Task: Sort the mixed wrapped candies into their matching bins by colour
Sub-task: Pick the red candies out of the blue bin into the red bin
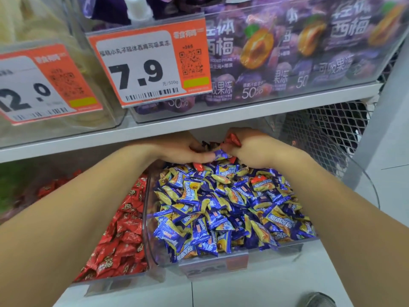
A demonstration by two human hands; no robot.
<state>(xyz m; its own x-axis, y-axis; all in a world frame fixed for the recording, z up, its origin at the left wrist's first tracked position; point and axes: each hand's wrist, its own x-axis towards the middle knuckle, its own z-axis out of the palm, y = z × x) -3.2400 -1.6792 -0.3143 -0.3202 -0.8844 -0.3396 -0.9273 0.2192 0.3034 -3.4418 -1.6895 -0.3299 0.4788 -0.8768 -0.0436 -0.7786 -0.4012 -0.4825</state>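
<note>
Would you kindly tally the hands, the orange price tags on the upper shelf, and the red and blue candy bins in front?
Hands: 2, left and right; the right holds a red candy
Price tags: 2
Red bin: 1
Blue bin: 1
Total: 6

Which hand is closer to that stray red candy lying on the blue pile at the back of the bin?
Left. The left hand has its fingertips right at the stray red candy, just above it. The right hand is farther to the right, gripping another red candy.
</note>
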